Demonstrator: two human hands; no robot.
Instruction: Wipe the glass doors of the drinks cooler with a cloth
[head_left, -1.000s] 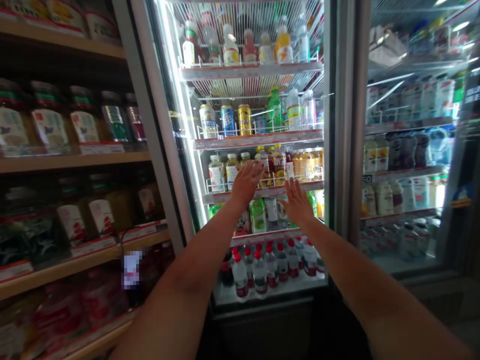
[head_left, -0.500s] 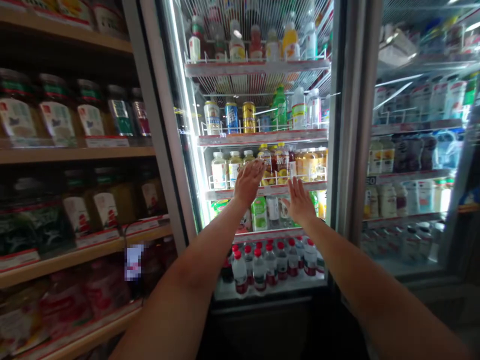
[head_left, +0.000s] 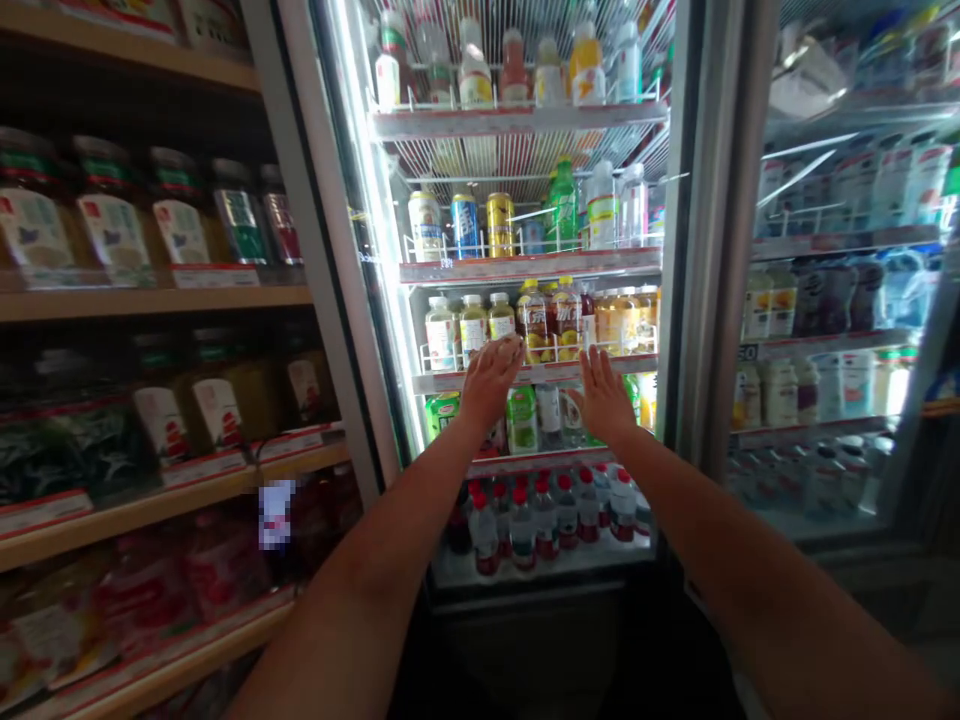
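Shop cooler [head_left: 679, 300] stands lit ahead, wooden shelves of jars [head_left: 150, 300] to its left. Left hand [head_left: 489, 380] and right hand [head_left: 602, 396], fingers spread and empty, reach the middle shelf rail [head_left: 544, 373] below the tea bottles [head_left: 536, 318].

- My left hand [head_left: 489, 382] and right hand [head_left: 602, 397] are spread flat, side by side with a gap between them, in front of the open cooler [head_left: 525, 300].
- Just past my fingertips a shelf edge [head_left: 536, 374] runs across, with a low wire rail on it.
- Behind that rail, tea bottles [head_left: 536, 318] stand packed in a row; hardly any room between them.
- Under my palms, green bottles [head_left: 519, 420] fill the next shelf.
- Below my wrists, red-capped bottles [head_left: 547, 515] crowd the bottom shelf.
- To my left the door frame [head_left: 330, 280] walls me in; to my right a post [head_left: 701, 250] does.
- Above the tea bottles there is some headroom under the can shelf [head_left: 529, 266].
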